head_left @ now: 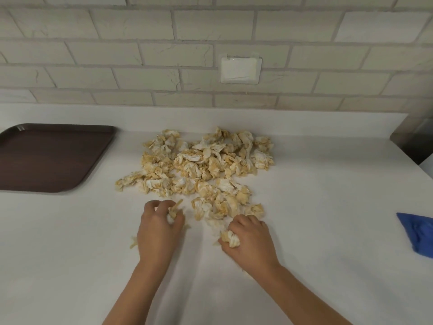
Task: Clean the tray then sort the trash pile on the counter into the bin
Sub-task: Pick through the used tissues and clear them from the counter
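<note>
Sprawling just beyond both hands, the pile (199,170) of crumpled, yellow-stained paper is lying on the white counter (316,195), its near edge reaching down between the two hands. The left hand (159,228) is curling its fingers and thumb round a wad (174,211) of that paper, knuckles up, with the wad poking out past the fingertips toward the pile. The right hand (250,240) is clenching a second wad (230,239), which is showing at the thumb side, toward the left hand. Both hands are sitting low over the counter, near each other but apart, with a few loose pieces (214,224) lying between them. A small scrap (133,242) is lying just outside the left hand, on the side away from the right hand. Farther out on that side, well apart from the left hand and from the pile, the brown tray (46,160) is resting flat on the counter. Far out past the right hand, at the picture's edge, a blue cloth (419,235) is lying crumpled. Beyond the pile, a wall (140,31) of pale tiles is rising from the counter's back edge, and a white plate (240,70) is sitting taped onto it.
</note>
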The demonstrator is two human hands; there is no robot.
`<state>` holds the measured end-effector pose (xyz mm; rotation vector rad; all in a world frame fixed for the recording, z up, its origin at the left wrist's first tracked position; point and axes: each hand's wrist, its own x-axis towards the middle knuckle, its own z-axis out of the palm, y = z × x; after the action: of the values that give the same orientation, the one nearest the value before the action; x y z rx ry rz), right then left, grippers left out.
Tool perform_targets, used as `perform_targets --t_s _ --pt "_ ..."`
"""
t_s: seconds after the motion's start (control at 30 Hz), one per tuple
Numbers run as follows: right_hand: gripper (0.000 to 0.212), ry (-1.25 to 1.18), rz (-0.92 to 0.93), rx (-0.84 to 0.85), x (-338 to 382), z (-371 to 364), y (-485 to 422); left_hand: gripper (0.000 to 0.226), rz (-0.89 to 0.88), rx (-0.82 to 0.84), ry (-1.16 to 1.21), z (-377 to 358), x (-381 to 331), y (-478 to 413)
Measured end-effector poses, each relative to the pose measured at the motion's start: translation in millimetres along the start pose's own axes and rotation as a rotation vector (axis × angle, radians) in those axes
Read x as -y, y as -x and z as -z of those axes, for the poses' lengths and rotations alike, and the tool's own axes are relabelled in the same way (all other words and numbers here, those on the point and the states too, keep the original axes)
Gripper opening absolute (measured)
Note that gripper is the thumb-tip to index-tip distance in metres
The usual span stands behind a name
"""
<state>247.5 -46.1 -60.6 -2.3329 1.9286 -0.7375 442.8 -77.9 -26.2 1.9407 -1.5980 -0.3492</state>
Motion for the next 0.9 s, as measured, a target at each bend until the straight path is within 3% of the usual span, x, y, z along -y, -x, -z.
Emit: perform_targets --t_s 0.1,0.2,0.33,0.4,0.47,0.6,0.67,0.8,0.9 --pt "0.047 -0.066 0.083 0.024 -1 2 4 0.044 -0.15 0.061 -0.163 -23 6 0" --pt "0.059 -0.032 0.085 0.023 -5 4 10 0.062 -0.28 0.02 -0.21 -36 14 13" --pt "0.02 0.003 0.032 0.018 -12 6 20 0.076 -0.292 -0.052 -0.216 -39 18 19" --pt "0.017 0.026 0.011 0.018 -12 9 23 0.084 -0.29 -0.024 -0.289 -39 11 12" --pt "0.021 0.03 0.015 -0.005 -12 11 28 0.078 -0.325 0.005 -0.35 -41 3 6" --pt "0.03 -0.043 -0.034 -0.037 -13 13 34 0.03 -0.289 0.011 -0.239 -45 -4 3" --pt "0.027 -0.094 -0.061 -0.068 -11 15 36 0.019 -0.27 0.0 -0.19 -46 -1 4" --pt "0.01 -0.286 -0.161 -0.125 -10 22 42 0.026 -0.34 0.013 -0.105 -46 8 7" --pt "0.011 -0.524 -0.326 -0.19 -13 28 45 0.03 -0.337 -0.013 0.023 -40 11 15"
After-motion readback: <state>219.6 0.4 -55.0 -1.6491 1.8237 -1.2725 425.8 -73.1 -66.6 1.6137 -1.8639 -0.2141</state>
